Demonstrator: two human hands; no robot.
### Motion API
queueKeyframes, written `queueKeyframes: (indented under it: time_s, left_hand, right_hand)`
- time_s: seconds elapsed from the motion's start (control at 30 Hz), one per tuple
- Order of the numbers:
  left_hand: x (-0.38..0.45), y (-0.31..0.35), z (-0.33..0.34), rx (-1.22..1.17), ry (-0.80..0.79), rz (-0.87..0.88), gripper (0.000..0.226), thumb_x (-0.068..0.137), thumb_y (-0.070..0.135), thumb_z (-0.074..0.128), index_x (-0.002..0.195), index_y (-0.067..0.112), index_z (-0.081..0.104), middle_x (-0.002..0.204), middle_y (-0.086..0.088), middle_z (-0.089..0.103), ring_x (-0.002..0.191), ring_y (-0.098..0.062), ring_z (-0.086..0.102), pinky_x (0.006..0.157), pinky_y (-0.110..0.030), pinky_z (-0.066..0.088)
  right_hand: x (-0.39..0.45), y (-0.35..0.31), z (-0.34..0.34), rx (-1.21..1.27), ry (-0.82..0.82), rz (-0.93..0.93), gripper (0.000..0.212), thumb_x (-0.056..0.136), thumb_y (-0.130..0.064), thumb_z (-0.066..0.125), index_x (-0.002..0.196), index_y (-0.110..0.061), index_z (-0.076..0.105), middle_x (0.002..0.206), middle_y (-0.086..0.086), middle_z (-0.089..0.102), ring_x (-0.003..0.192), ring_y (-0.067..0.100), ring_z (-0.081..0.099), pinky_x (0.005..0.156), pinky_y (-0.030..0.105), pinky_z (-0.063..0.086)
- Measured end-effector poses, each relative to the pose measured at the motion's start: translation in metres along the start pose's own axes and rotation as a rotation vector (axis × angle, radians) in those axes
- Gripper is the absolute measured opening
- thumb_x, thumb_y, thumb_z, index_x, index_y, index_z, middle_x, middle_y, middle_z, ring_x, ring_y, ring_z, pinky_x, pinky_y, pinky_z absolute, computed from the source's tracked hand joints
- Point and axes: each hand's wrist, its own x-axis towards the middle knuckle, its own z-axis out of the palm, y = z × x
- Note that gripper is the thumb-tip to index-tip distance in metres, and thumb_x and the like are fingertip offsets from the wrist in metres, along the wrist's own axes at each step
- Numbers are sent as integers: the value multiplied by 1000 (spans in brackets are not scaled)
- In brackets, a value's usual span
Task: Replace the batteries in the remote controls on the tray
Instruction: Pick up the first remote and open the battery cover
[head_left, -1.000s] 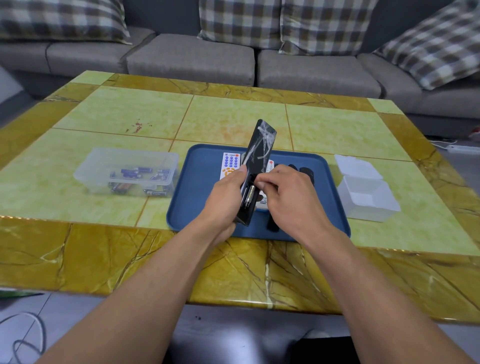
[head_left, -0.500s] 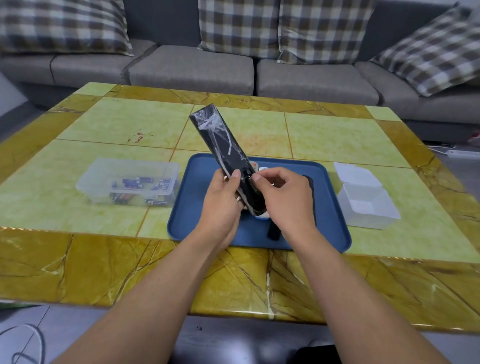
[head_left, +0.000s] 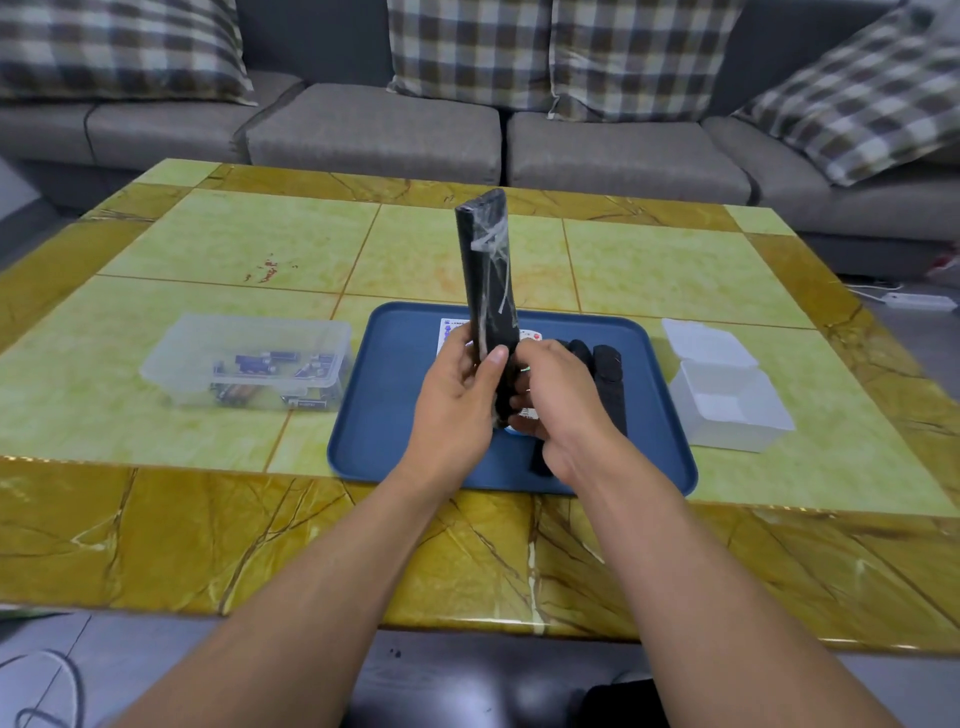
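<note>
Black remote (head_left: 491, 291) upright, long axis vertical, in both hands.

black remote (head_left: 491, 291) | tilted left 0.5 s ago | now nearly upright

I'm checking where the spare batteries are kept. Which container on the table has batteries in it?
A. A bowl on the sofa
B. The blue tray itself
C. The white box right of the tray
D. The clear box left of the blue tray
D: the clear box left of the blue tray shows several batteries through its wall, while the white box on the right shows none.
</note>
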Motion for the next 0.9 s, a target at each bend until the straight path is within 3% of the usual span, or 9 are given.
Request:
queueKeyframes:
  time_s: [0.17, 0.27, 0.37, 0.5, 0.6, 0.67, 0.73, 0.83, 0.9]
  left_hand:
    - [-3, -4, 2, 84, -43, 33, 29, 106, 10, 49, 134, 11, 55, 119, -5, 73, 109, -14, 70, 94, -33, 57]
    - [-3, -2, 3, 108, -57, 52, 27, 106, 11, 49, 131, 13, 56, 114, -4, 74, 99, -12, 71, 86, -30, 57]
    - [-3, -1, 4, 115, -65, 55, 26, 106, 11, 49, 130, 13, 57, 114, -5, 74, 99, -14, 71, 88, -34, 57]
    - [-4, 0, 4, 106, -58, 40, 23, 106, 14, 50, 128, 17, 58, 100, -4, 75, 86, -18, 69, 78, -39, 58]
    - [1, 3, 3, 84, -10, 27, 19, 106, 25, 52, 120, 26, 63, 88, -19, 71, 77, -38, 64, 75, -55, 58]
    - [4, 6, -1, 8, 17, -21, 19, 106, 29, 52, 119, 23, 64, 99, -23, 72, 93, -43, 69, 85, -65, 55]
    - [7, 9, -4, -67, 33, -77, 22, 107, 26, 50, 121, 15, 62, 109, -15, 75, 106, -38, 70, 93, -63, 53]
    - [9, 9, -5, -81, 35, -107, 23, 107, 25, 49, 122, 13, 62, 111, -16, 74, 104, -32, 72, 94, -59, 54]
    - [8, 7, -5, -80, 42, -108, 22, 106, 25, 50, 120, 13, 63, 111, -21, 72, 97, -30, 70, 92, -61, 52]
  right_hand:
    - [2, 2, -3, -13, 18, 38, 33, 92, -31, 55, 110, -3, 58, 92, 14, 70, 76, 20, 61, 63, 34, 54]
    - [4, 1, -5, -10, 32, 8, 25, 93, -29, 54, 103, -6, 58, 95, 17, 71, 77, 21, 62, 62, 34, 56]
    - [4, 0, -6, -18, 32, -32, 11, 93, -27, 54, 92, -16, 54, 87, 11, 66, 74, 20, 61, 60, 34, 55]
    - [1, 0, -4, -22, 42, -69, 13, 91, -26, 55, 83, -17, 51, 83, 9, 65, 71, 23, 60, 63, 39, 55]
    - [-3, -1, -4, -83, 76, -131, 12, 88, -30, 60, 89, -18, 59, 86, 7, 70, 73, 25, 67, 71, 50, 59]
    - [-4, -1, -5, -158, 115, -232, 6, 87, -28, 66, 91, -24, 64, 83, 3, 70, 69, 18, 69, 67, 45, 59]
    - [-6, -1, -8, -371, 182, -405, 7, 86, -28, 71, 93, -27, 69, 80, -5, 70, 69, 11, 68, 63, 33, 58]
    - [-9, 2, -10, -705, 275, -613, 15, 87, -29, 72, 101, -24, 73, 94, -9, 69, 86, 7, 64, 74, 25, 53]
    - [-10, 1, -9, -782, 292, -643, 16, 87, -31, 71, 100, -22, 75, 96, -9, 69, 88, 7, 62, 76, 22, 49]
